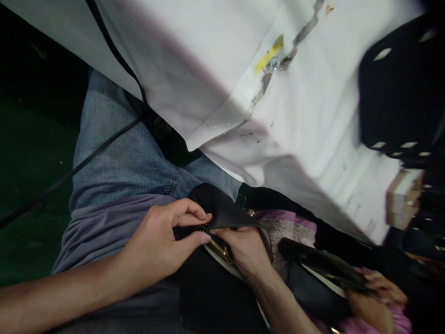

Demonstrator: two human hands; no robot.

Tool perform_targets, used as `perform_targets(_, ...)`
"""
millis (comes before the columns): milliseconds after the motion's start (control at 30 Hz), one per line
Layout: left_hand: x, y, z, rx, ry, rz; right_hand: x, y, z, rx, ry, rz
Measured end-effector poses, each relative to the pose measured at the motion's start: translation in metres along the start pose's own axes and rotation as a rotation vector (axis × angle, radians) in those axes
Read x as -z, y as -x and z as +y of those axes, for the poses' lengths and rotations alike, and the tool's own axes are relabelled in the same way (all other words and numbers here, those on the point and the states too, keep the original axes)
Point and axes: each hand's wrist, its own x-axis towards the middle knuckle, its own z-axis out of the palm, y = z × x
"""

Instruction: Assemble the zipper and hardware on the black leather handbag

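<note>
A black handbag [222,292] lies across my lap, its flap [219,204] lifted and a gold zipper [224,250] showing along its opening. My left hand [170,236] comes in from the left, thumb and fingertips closed on the corner of the bag's opening. From the lower right, my right hand [248,248] reaches under the flap beside the zipper. Its fingers are bent at the inner edge close to my left fingertips, partly hidden by the flap.
Along the top runs a table with a creased white cover [215,60], bearing yellow tape [269,54]. Black pieces [399,88] lie at its right end. A black strap [114,51] hangs at left. At lower right, a co-worker's hands [378,297] hold another black bag [313,283].
</note>
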Motion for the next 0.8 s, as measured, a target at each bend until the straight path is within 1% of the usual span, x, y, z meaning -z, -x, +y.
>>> perform_targets(133, -0.002, 0.006, -0.003, -0.076, -0.053, -0.009, 0.004, -0.003, 0.016, 0.02, -0.058, -0.049)
perform_targets(233, -0.005, 0.007, -0.003, -0.098, -0.065, -0.001, 0.005, -0.005, 0.022, 0.043, -0.11, -0.077)
perform_targets(400, -0.006, 0.006, -0.003, -0.109, -0.106, 0.012, 0.003, -0.005, 0.016, 0.038, -0.092, -0.009)
perform_targets(567, -0.005, 0.005, -0.003, -0.104, -0.14, 0.017, 0.001, -0.007, 0.014, 0.057, -0.091, -0.048)
perform_targets(800, -0.003, 0.004, -0.004, -0.096, -0.164, 0.02, -0.003, -0.005, 0.01, 0.047, -0.072, 0.007)
